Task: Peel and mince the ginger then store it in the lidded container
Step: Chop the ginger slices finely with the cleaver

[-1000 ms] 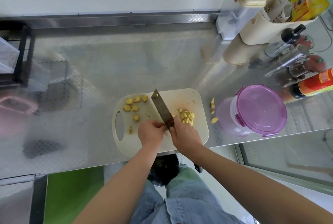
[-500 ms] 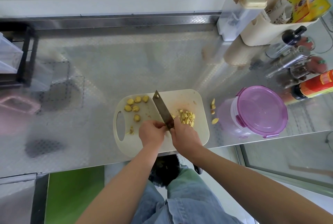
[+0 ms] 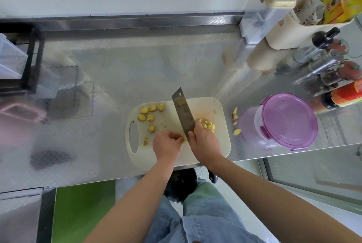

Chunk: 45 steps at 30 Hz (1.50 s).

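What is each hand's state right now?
Left hand: closed, pinching a ginger piece.
Right hand: closed, gripping the cleaver.

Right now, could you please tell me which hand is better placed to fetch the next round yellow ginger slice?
Left: the left hand lies nearer the round yellow ginger slices, while the right hand grips the grey steel cleaver.

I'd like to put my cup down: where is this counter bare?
Bare steel counter lies between the cutting board and the back ledge, and left toward the black rack. Crowded: the right side, with lidded container and bottles.
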{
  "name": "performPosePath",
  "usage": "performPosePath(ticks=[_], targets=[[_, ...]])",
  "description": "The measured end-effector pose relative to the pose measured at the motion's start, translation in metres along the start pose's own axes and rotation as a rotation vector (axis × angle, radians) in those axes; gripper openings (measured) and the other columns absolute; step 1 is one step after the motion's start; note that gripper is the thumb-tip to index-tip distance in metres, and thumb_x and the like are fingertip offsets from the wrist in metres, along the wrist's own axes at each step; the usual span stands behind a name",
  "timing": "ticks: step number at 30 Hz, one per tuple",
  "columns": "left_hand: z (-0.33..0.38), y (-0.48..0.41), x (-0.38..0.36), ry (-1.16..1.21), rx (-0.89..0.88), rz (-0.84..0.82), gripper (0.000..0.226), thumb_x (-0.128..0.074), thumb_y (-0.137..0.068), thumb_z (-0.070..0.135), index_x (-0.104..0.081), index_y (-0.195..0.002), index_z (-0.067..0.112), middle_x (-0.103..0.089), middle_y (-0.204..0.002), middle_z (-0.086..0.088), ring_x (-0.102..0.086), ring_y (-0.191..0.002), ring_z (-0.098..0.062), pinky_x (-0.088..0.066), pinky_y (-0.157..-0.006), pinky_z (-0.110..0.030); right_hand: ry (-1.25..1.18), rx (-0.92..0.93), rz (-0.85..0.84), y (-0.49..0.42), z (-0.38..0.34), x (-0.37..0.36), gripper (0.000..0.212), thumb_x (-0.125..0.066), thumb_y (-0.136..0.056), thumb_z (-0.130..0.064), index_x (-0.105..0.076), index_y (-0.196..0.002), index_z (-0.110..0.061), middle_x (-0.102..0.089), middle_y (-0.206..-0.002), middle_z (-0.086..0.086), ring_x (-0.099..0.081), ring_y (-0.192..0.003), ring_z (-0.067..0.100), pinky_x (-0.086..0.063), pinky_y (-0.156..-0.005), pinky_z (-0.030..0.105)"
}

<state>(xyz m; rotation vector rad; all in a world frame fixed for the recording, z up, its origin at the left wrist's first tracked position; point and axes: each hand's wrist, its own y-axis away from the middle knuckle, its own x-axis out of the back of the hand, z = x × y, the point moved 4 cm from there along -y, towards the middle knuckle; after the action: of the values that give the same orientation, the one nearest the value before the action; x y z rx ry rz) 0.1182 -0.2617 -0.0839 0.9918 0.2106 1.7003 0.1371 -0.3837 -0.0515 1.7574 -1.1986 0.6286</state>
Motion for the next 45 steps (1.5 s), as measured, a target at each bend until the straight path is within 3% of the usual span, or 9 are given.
performPosePath(ticks=[5, 9, 15, 25, 29, 34, 39, 45], targets=[[0.0, -0.001, -0.001, 0.026, 0.01, -0.007, 0.009, -0.071, -0.073, 0.014, -0.074, -0.068, 0.021, -0.07, -0.064, 0.002, -0.067, -0.069, -0.015, -0.054, -0.067, -0.029, 0.074, 0.039, -0.037, 0.01, 0.005, 0.0, 0.031, -0.037, -0.101, -0.025, -0.037, -0.128, -0.011, -0.052, -0.076, 0.005, -0.049, -0.068, 0.027, -0.034, -0.058, 0.033], [-0.003, -0.002, -0.003, 0.063, 0.007, -0.016, 0.016, -0.072, -0.073, 0.013, -0.07, -0.063, 0.025, -0.071, -0.063, 0.002, -0.069, -0.068, -0.017, -0.057, -0.071, -0.034, 0.072, 0.034, -0.047, 0.013, 0.005, -0.002, 0.019, -0.036, -0.101, -0.025, -0.04, -0.113, -0.011, -0.051, -0.074, 0.004, -0.049, -0.066, 0.027, -0.034, -0.058, 0.033], [-0.007, -0.004, -0.005, 0.094, 0.002, -0.013, 0.012, -0.074, -0.075, 0.013, -0.073, -0.068, 0.023, -0.072, -0.067, -0.001, -0.07, -0.07, -0.02, -0.057, -0.075, -0.038, 0.098, 0.024, -0.054, 0.016, 0.004, -0.002, 0.017, -0.037, -0.101, -0.026, -0.039, -0.111, -0.012, -0.051, -0.076, 0.004, -0.048, -0.067, 0.026, -0.034, -0.058, 0.033], [-0.005, -0.002, -0.006, 0.07, -0.026, -0.005, 0.006, -0.074, -0.074, 0.014, -0.077, -0.075, 0.019, -0.073, -0.071, 0.0, -0.07, -0.072, -0.018, -0.056, -0.073, -0.036, 0.097, -0.02, -0.083, 0.009, -0.005, -0.01, 0.008, -0.036, -0.101, -0.022, -0.032, -0.097, -0.016, -0.05, -0.079, 0.004, -0.05, -0.072, 0.029, -0.035, -0.062, 0.034], [-0.002, -0.002, -0.004, 0.022, -0.045, -0.002, 0.005, -0.073, -0.074, 0.016, -0.077, -0.075, 0.019, -0.073, -0.071, 0.0, -0.069, -0.074, -0.017, -0.054, -0.07, -0.032, 0.127, -0.01, -0.081, 0.007, -0.003, -0.014, 0.017, -0.035, -0.102, -0.024, -0.038, -0.112, -0.012, -0.061, -0.088, 0.011, -0.06, -0.082, 0.034, -0.038, -0.063, 0.035], [-0.003, -0.001, -0.003, 0.029, -0.012, -0.004, 0.005, -0.074, -0.074, 0.019, -0.073, -0.071, 0.023, -0.072, -0.068, 0.003, -0.069, -0.071, -0.017, -0.056, -0.071, -0.032, 0.054, -0.042, 0.001, 0.003, 0.005, -0.008, 0.03, -0.036, -0.102, -0.024, -0.039, -0.126, -0.008, -0.062, -0.09, 0.012, -0.059, -0.08, 0.034, -0.037, -0.061, 0.034], [-0.006, -0.002, -0.003, 0.022, 0.008, 0.0, 0.015, -0.074, -0.076, 0.023, -0.067, -0.064, 0.026, -0.071, -0.065, 0.003, -0.069, -0.07, -0.017, -0.056, -0.073, -0.034, 0.049, -0.001, 0.006, 0.012, 0.007, -0.001, 0.03, -0.037, -0.101, -0.025, -0.039, -0.126, -0.009, -0.053, -0.078, 0.007, -0.048, -0.069, 0.029, -0.035, -0.059, 0.033], [-0.007, 0.0, -0.003, 0.025, 0.006, -0.001, 0.008, -0.071, -0.078, 0.021, -0.076, -0.072, 0.022, -0.073, -0.07, 0.002, -0.07, -0.073, -0.018, -0.056, -0.074, -0.033, 0.066, 0.019, -0.005, 0.018, 0.006, -0.006, 0.027, -0.038, -0.101, -0.028, -0.04, -0.122, -0.012, -0.055, -0.079, 0.005, -0.047, -0.068, 0.025, -0.037, -0.059, 0.033]])
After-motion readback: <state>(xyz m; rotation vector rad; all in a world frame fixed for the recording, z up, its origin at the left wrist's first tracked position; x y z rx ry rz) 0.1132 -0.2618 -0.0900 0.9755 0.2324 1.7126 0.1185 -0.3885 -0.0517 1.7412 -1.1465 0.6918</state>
